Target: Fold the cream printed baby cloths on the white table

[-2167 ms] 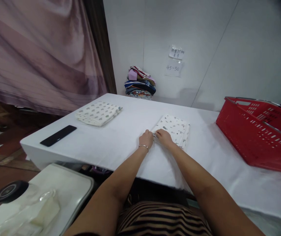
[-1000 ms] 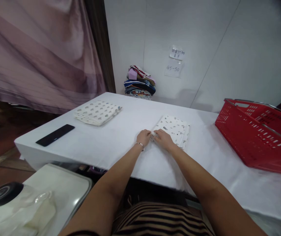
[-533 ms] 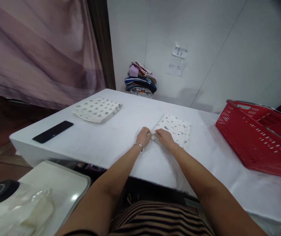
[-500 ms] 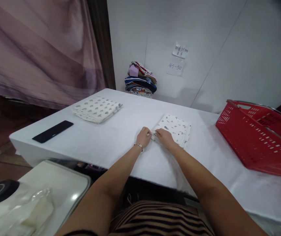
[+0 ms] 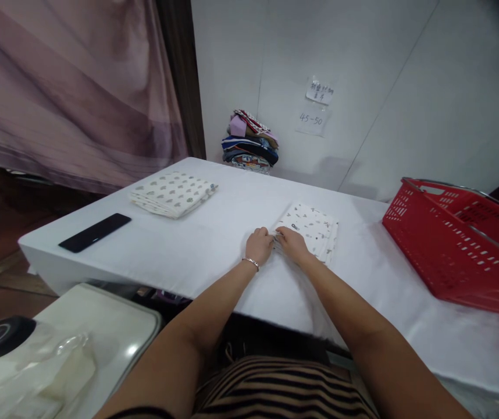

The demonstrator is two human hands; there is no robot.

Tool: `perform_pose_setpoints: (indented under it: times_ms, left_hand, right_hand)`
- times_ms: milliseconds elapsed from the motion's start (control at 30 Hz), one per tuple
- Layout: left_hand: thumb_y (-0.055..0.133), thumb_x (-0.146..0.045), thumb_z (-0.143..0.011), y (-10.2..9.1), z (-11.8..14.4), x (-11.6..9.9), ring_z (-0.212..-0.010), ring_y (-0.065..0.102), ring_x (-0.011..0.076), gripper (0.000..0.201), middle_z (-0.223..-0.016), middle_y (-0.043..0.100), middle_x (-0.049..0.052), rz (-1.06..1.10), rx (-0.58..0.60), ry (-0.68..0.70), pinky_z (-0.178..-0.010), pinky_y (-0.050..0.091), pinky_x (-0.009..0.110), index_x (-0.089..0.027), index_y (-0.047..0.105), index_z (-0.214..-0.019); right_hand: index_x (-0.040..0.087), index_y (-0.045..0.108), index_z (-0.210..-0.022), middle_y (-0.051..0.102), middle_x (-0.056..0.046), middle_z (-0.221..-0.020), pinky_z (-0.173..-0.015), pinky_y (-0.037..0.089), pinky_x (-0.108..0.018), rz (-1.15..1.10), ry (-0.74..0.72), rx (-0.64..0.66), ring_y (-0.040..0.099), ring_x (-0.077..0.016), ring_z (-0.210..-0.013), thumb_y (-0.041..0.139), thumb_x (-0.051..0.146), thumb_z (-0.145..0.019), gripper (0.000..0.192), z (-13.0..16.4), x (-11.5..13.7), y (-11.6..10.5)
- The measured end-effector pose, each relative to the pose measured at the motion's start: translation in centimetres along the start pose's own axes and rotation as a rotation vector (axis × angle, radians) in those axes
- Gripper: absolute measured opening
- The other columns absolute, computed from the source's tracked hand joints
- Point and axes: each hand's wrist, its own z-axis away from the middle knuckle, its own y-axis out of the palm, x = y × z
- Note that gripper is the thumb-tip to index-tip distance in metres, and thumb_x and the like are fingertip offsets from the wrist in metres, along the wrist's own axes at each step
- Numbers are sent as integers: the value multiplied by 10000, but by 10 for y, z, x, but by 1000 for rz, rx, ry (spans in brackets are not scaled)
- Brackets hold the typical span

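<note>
While both hands meet at near-left corner of folded patterned cloth (image 5: 313,228), left hand (image 5: 259,245) pinches cloth edge, fingers curled; right hand (image 5: 292,242) rests on same corner, fingers pressed together over fabric. Cloth lies flat on white table (image 5: 214,244). Red basket (image 5: 459,241) well right of cloth. Second folded cloth (image 5: 173,192) far left of it; black phone (image 5: 95,232) nearer table's left edge. Clothes pile (image 5: 249,142) behind, against wall.
</note>
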Motion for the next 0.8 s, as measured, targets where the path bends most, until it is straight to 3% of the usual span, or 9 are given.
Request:
perform_pose_setpoints:
  times_ms: [300, 467, 667, 800]
  left_hand:
    - [391, -191, -915, 0, -9, 10, -975, 463, 208, 240, -935, 550, 81, -146, 5, 306, -807, 339, 343, -209, 631, -920]
    - [416, -181, -906, 6, -16, 15, -939, 475, 213, 223, -894, 561, 82, -295, -10, 469, -748, 345, 342, -166, 635, -866]
    - [410, -148, -898, 4, -20, 14, -919, 489, 211, 230, -899, 573, 88, -319, 16, 522, -731, 351, 342, -140, 633, -841]
    - [428, -163, -893, 0, -13, 15, -890, 494, 203, 195, -882, 568, 85, -241, -15, 442, -723, 358, 331, -144, 619, -857]
  right_hand:
    - [229, 570, -1061, 645, -30, -1052, -780, 383, -275, 42, 2, 23, 562, -181, -953, 416, 221, -877, 241, 1, 3, -5]
    - [221, 554, -1100, 635, -35, -1098, -790, 381, -267, 64, 4, 73, 561, -182, -983, 402, 198, -867, 279, -1, 6, -8]
    - [225, 558, -1092, 634, -34, -1098, -775, 378, -259, 83, -34, 103, 559, -183, -982, 401, 171, -853, 291, 1, 8, -11]
    - [221, 554, -1079, 634, -44, -1072, -747, 369, -256, 126, -47, 100, 549, -184, -966, 390, 205, -882, 257, 6, 10, -12]
